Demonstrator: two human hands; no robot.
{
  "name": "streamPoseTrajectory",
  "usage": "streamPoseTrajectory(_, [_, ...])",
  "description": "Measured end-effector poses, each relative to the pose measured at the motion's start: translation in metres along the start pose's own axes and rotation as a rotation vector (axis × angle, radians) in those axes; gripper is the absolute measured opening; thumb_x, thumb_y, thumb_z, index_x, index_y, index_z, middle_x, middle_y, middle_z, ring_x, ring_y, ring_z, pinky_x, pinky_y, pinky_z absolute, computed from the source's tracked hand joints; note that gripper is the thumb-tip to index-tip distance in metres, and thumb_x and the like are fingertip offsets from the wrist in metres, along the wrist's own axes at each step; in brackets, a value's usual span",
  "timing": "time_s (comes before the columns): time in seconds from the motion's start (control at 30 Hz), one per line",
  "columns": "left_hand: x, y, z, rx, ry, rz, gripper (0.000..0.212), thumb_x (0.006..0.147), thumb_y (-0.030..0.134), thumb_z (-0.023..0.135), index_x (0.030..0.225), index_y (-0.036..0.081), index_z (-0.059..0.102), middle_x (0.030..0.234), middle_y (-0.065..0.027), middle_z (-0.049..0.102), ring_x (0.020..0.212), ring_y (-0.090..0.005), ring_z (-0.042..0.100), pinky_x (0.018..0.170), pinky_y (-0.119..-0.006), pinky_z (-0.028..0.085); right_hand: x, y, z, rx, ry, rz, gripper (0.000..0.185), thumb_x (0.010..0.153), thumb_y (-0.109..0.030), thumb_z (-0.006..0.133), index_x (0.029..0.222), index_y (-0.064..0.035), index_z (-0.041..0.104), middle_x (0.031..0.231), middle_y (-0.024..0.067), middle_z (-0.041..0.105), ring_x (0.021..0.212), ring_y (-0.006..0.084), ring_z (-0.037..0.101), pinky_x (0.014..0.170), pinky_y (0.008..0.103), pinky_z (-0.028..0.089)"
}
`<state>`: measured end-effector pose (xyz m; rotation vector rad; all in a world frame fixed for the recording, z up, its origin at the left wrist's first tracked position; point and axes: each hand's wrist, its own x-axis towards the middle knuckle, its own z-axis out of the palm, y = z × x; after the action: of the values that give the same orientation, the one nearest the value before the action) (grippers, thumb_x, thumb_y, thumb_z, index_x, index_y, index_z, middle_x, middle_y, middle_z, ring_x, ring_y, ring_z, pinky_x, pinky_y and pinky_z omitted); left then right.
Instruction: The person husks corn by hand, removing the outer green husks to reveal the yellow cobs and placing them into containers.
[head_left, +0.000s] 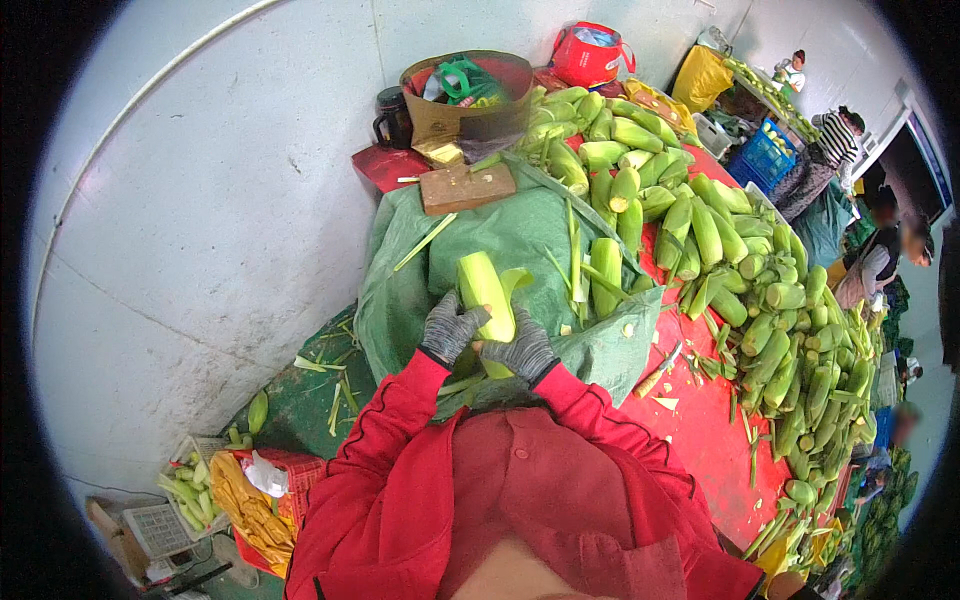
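Observation:
Between both hands is an ear of corn in pale green husk, one husk leaf curling away on its right side. My left hand, in a grey knitted glove with bare fingertips, grips the ear from the left. My right hand, gloved alike, holds its lower right part. Below them spreads a green woven sheet. On it, to the right, rests another husked ear beside loose leaf strips. A wooden block lies on the sheet's far edge.
A large heap of corn covers the red tabletop on the right. A knife lies near my right forearm. At the back stand a black mug, a cardboard box and a red bag. People work farther right.

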<state>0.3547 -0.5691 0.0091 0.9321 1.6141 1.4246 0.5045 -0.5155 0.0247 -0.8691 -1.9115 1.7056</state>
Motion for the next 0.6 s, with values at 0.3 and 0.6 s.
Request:
streamPoseTrajectory(0.3, [0.021, -0.028, 0.015, -0.111, -0.112, 0.052, 0.031, 0.068, 0.005, 0.055, 0.097, -0.004, 0.057, 0.085, -0.0135, 0.063, 0.074, -0.0209, 0.061, 0.069, -0.031, 0.048, -0.018, -0.011, -0.022, -0.205, 0.123, -0.071, 0.089, 0.056, -0.034, 0.082, 0.122, 0.0038, 0.035, 0.109, 0.0148, 0.054, 0.100, 0.0216, 0.052, 0.086, 0.0316, 0.042])
streamPoseTrajectory(0.6, [0.018, -0.028, 0.026, -0.238, 0.039, -0.067, 0.038, 0.069, -0.004, 0.051, 0.107, 0.000, 0.056, 0.093, -0.0093, 0.062, 0.079, -0.0200, 0.061, 0.071, -0.031, 0.049, -0.025, 0.027, -0.047, -0.114, 0.012, 0.024, 0.085, 0.065, -0.044, 0.074, 0.125, 0.0029, 0.037, 0.111, 0.0158, 0.054, 0.103, 0.0228, 0.051, 0.087, 0.0315, 0.041])
